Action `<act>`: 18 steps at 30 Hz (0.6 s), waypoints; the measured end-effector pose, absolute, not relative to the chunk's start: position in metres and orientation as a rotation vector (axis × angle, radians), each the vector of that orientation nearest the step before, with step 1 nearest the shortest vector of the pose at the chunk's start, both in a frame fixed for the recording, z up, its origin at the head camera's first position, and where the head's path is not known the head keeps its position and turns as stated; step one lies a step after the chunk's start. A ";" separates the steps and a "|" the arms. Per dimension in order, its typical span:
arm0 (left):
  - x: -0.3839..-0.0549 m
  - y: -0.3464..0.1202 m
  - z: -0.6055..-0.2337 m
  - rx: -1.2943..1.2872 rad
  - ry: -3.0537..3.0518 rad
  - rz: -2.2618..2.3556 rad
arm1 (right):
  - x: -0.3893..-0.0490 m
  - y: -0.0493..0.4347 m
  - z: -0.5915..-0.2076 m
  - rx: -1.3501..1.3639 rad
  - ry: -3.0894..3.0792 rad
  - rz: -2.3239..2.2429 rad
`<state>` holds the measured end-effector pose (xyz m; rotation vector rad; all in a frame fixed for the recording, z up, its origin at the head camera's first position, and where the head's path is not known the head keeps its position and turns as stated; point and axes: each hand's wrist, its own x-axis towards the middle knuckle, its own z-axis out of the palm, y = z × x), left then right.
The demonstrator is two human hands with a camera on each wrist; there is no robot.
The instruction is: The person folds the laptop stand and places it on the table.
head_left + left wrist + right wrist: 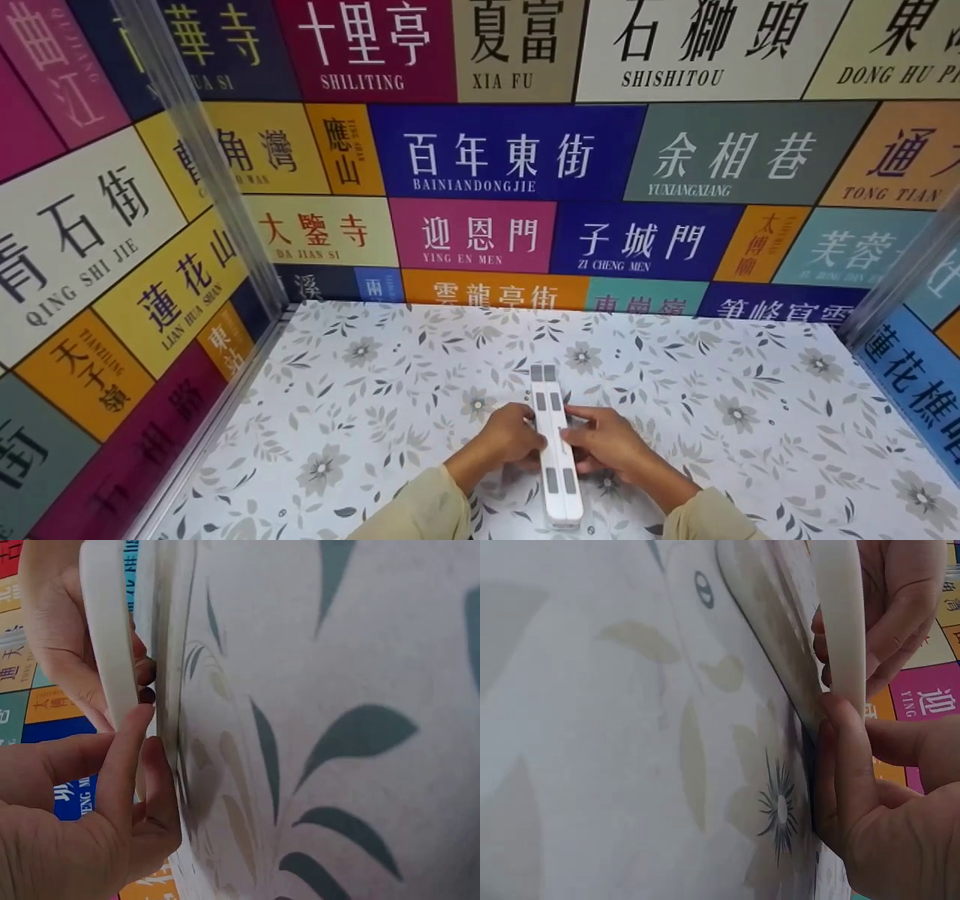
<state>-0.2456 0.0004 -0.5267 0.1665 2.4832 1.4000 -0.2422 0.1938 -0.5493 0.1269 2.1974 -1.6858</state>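
A folded white laptop stand (556, 450), two long bars side by side with grey pads, is held lengthwise over the patterned tabletop. My left hand (510, 435) grips its left edge, and my right hand (604, 439) holds the right edge at about the same height. Seen from the left wrist, the stand (110, 630) shows its smooth narrow side, with the left hand's fingers (131, 742) pinching it. The right wrist view has the right hand's fingers (851, 757) on the stand's (841, 622) side. The fingertips beneath the stand are partly hidden in the head view.
A white tabletop (360, 405) printed with grey flowers and leaves lies under the hands. Behind it and to the left rise walls (510, 150) of colourful street-name panels. Clear plastic edging strips (217, 150) run up the corners.
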 end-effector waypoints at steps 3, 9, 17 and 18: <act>-0.246 -0.001 -0.527 0.246 2.563 1.302 | -0.240 0.190 -0.550 0.114 2.341 -1.598; -0.243 -0.003 -0.527 0.357 2.566 1.238 | -0.231 0.188 -0.548 -0.066 2.534 -1.429; -0.212 -0.002 -0.519 0.655 2.743 0.608 | -0.208 0.198 -0.543 -0.604 2.733 -1.162; -0.205 -0.001 -0.518 0.678 2.759 0.490 | -0.203 0.199 -0.543 -0.689 2.775 -1.098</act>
